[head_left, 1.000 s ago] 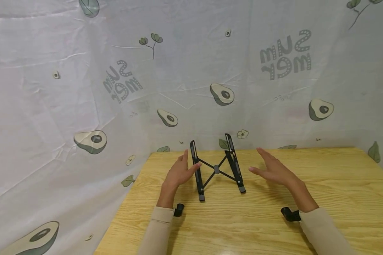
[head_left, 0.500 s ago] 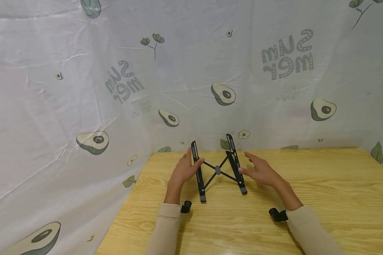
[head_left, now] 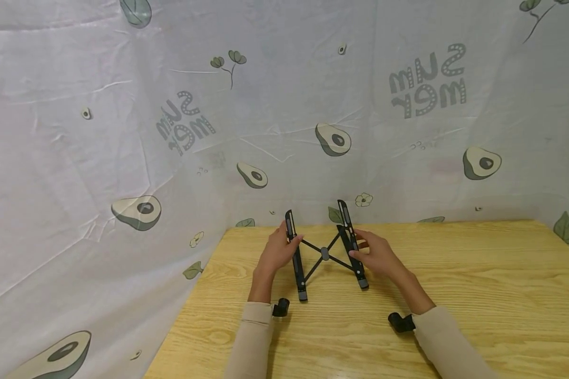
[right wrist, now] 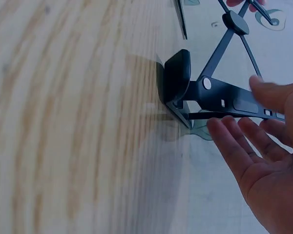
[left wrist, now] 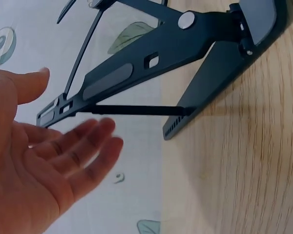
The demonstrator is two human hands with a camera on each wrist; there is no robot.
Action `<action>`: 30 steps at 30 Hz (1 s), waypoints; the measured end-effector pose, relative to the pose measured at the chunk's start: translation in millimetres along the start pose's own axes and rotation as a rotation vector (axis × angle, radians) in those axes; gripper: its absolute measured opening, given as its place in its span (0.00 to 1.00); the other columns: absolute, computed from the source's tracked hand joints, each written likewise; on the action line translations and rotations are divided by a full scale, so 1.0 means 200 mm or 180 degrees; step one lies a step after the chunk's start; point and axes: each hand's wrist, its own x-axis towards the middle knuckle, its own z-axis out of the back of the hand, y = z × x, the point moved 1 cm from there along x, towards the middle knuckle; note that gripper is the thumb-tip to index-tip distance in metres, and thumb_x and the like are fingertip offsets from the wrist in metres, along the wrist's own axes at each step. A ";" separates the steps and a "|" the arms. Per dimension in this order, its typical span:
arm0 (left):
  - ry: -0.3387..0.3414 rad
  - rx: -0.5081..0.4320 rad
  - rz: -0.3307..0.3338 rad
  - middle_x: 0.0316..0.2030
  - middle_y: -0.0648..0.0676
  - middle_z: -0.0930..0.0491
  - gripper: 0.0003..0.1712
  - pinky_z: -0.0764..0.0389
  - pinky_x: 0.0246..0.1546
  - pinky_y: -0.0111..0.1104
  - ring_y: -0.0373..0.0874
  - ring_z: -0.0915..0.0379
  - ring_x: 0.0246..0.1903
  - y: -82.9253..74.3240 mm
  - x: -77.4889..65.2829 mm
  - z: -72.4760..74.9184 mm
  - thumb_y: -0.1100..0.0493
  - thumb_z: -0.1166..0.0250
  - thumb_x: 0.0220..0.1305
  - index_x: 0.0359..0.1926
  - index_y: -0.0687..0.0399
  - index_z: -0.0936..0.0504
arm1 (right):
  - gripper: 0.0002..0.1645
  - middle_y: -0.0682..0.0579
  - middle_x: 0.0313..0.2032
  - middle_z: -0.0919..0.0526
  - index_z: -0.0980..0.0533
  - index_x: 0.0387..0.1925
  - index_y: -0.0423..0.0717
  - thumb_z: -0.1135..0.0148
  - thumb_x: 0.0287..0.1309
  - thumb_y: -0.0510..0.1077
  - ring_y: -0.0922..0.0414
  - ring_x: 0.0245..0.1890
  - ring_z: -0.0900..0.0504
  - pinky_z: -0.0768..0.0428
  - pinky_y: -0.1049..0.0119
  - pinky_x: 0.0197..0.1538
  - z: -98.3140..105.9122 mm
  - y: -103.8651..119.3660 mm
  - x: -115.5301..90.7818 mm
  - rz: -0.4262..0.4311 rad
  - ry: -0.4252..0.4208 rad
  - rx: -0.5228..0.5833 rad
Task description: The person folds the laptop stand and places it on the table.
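Observation:
A black folding laptop stand (head_left: 325, 253) stands raised on the wooden table, its two slanted rails joined by crossed bars with a grey hub. My left hand (head_left: 277, 251) is at the left rail, thumb on the inner side and fingers on the outer. In the left wrist view a gap shows between that thumb and the rail (left wrist: 110, 80). At the right rail, my right hand (head_left: 378, 256) has its thumb over the edge and its fingers beneath. Those fingers (right wrist: 234, 146) look fairly straight in the right wrist view; how firmly they touch cannot be told.
The wooden table (head_left: 455, 273) reaches back to a pale curtain (head_left: 275, 105) printed with avocados and letters. A black wrist mount (head_left: 281, 307) juts from the left cuff, and another black mount (head_left: 401, 322) from the right.
My right hand has moved left from apart to the stand's right rail. My left hand has shifted slightly right, closer around the left rail. The stand stays in place.

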 end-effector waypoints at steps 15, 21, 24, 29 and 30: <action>0.0081 -0.0476 -0.0129 0.50 0.65 0.17 0.41 0.10 0.37 0.40 0.53 0.12 0.39 0.07 -0.02 0.04 0.65 0.35 0.77 0.84 0.61 0.42 | 0.39 0.32 0.55 0.16 0.34 0.78 0.33 0.32 0.70 0.32 0.39 0.51 0.11 0.09 0.49 0.50 -0.02 0.01 -0.01 -0.0158 -0.0140 -0.0029; 0.0044 -0.0685 -0.0020 0.47 0.64 0.19 0.41 0.08 0.44 0.53 0.48 0.13 0.35 0.07 -0.02 0.02 0.67 0.34 0.76 0.83 0.60 0.40 | 0.38 0.33 0.55 0.15 0.34 0.78 0.34 0.32 0.70 0.32 0.39 0.51 0.11 0.09 0.51 0.48 -0.02 0.01 -0.01 -0.0182 -0.0160 -0.0004; 0.0098 -0.0776 -0.0032 0.47 0.65 0.19 0.42 0.09 0.45 0.57 0.50 0.12 0.38 0.07 -0.03 0.03 0.70 0.34 0.74 0.83 0.61 0.40 | 0.38 0.33 0.55 0.15 0.33 0.78 0.34 0.32 0.70 0.32 0.39 0.51 0.11 0.09 0.51 0.48 -0.02 0.01 -0.01 -0.0177 -0.0164 0.0003; 0.0185 -0.0874 -0.0028 0.49 0.65 0.19 0.42 0.09 0.47 0.56 0.52 0.12 0.42 0.09 -0.03 0.03 0.73 0.34 0.73 0.83 0.62 0.39 | 0.39 0.33 0.54 0.15 0.34 0.78 0.34 0.33 0.70 0.32 0.39 0.51 0.11 0.09 0.52 0.46 -0.01 0.01 -0.01 -0.0169 -0.0157 0.0032; 0.0171 -0.0886 -0.0020 0.49 0.65 0.19 0.42 0.09 0.47 0.56 0.52 0.12 0.42 0.09 -0.03 0.03 0.73 0.34 0.73 0.83 0.61 0.38 | 0.39 0.33 0.54 0.15 0.34 0.78 0.34 0.33 0.70 0.32 0.39 0.51 0.11 0.09 0.53 0.46 -0.01 0.01 -0.01 -0.0177 -0.0160 0.0029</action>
